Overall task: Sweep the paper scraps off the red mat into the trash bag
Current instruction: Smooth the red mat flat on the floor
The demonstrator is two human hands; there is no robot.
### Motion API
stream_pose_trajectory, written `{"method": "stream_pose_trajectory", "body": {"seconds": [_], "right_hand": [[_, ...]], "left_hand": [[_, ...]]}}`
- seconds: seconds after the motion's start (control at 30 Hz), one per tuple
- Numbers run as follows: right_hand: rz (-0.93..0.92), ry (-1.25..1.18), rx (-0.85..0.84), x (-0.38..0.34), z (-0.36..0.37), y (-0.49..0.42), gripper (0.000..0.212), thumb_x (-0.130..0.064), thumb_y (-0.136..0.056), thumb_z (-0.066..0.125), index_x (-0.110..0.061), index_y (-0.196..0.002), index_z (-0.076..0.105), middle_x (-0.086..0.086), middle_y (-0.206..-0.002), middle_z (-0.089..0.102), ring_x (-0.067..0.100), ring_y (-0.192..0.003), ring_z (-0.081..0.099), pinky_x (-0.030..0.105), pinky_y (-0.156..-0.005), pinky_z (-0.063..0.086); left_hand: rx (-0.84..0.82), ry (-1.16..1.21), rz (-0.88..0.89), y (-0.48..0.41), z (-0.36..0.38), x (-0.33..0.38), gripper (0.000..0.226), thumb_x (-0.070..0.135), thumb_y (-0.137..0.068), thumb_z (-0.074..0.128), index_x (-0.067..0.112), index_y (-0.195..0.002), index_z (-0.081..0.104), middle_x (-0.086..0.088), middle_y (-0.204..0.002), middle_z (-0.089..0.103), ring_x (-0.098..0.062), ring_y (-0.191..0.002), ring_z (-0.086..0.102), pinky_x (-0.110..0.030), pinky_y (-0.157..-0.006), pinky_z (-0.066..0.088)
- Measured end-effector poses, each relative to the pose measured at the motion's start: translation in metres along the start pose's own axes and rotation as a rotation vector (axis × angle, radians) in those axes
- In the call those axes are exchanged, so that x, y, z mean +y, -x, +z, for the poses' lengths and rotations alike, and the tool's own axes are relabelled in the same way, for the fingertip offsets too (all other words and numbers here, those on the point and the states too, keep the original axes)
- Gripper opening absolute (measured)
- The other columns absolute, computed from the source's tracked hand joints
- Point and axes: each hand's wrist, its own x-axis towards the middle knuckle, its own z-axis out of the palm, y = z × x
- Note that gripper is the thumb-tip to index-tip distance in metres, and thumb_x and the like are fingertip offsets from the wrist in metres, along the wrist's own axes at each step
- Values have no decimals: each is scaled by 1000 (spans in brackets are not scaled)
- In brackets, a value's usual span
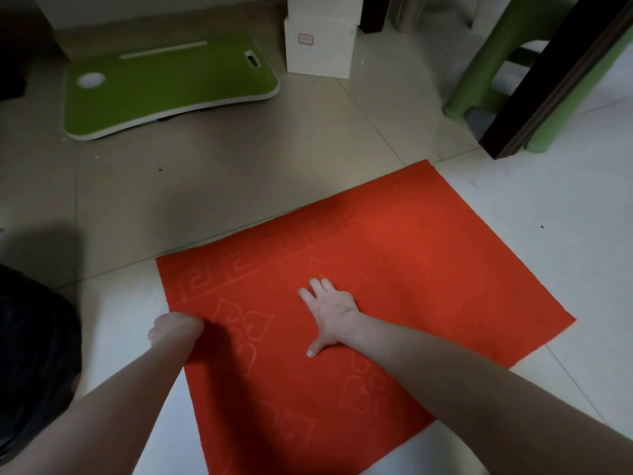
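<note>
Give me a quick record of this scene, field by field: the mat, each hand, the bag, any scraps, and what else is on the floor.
mat: red mat, flat on pale floor tiles, embossed heart and key patterns
right hand: right hand open, palm down, fingers spread on the mat
left hand: left hand closed at the mat's left edge; whether it grips the mat is unclear
trash bag: black bag at far left, partly out of frame
paper scraps: none visible on the mat
other items: green lap desk, white box, green stool
</note>
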Motion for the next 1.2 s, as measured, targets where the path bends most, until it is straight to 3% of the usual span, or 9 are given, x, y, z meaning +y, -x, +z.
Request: {"method": "stream_pose_trajectory", "body": {"seconds": [0.13, 0.2, 0.3, 0.37, 0.43, 0.6, 0.83, 1.2], "right_hand": [[-23, -10, 6, 3, 0, -2, 124, -67, -55, 77, -24, -149, 9, 4, -151, 14, 25, -142, 14, 42, -100, 42], [-35, -28, 58, 10, -1, -5, 119, -69, -57, 76, -24, -148, 13, 6, -150, 17, 25, -139, 18, 46, -102, 39], [19, -104, 78, 28, -7, -18, 126, -74, -55, 72, -31, -150, 2, 6, -158, -2, 31, -146, -3, 65, -109, 15], [92, -204, 2, 39, -11, -30, 132, -75, -52, 72, -38, -149, -10, 1, -158, -21, 32, -145, -19, 72, -106, 10], [123, -239, -48, 42, -13, -38, 134, -75, -52, 73, -40, -148, -14, -1, -156, -28, 32, -144, -24, 74, -105, 11], [132, -267, -102, 42, -14, -41, 136, -73, -53, 75, -40, -147, -18, -2, -153, -34, 31, -142, -28, 75, -104, 11], [151, -295, -149, 38, -11, -41, 137, -70, -54, 76, -41, -145, -23, -3, -151, -39, 30, -140, -32, 75, -104, 10], [187, -322, -176, 34, -11, -35, 137, -69, -55, 77, -41, -145, -23, -3, -150, -40, 30, -140, -33, 74, -104, 10]], "left_hand": [[123, 14, -19, 16, 4, 7, 53, 12, -84, 62, 1, -131, 40, -24, -128, 42, -40, -116, 46, -46, -94, 42], [147, -20, 135, 25, 7, 7, 61, 25, -87, 63, 14, -138, 31, -22, -138, 32, -39, -126, 36, -47, -100, 36], [-4, -181, 347, 20, 10, 10, 86, 62, -84, 54, 35, -152, 9, -16, -158, 5, -35, -145, 8, -52, -112, 22], [-76, -239, 377, 13, 10, 14, 99, 71, -78, 54, 38, -152, -4, -12, -160, -9, -33, -147, -3, -52, -115, 17], [-86, -257, 391, 9, 10, 17, 105, 71, -76, 58, 38, -151, -8, -12, -159, -15, -33, -147, -8, -52, -115, 16], [-75, -209, 380, 8, 11, 20, 109, 65, -75, 64, 36, -151, -8, -14, -159, -16, -34, -147, -9, -51, -116, 16], [-45, -141, 385, 8, 10, 27, 110, 54, -70, 76, 30, -152, 6, -18, -157, -4, -39, -145, -2, -52, -115, 21], [-65, -85, 384, 8, 7, 31, 108, 46, -69, 80, 28, -151, 13, -19, -156, 0, -40, -144, -1, -53, -114, 24]]}}
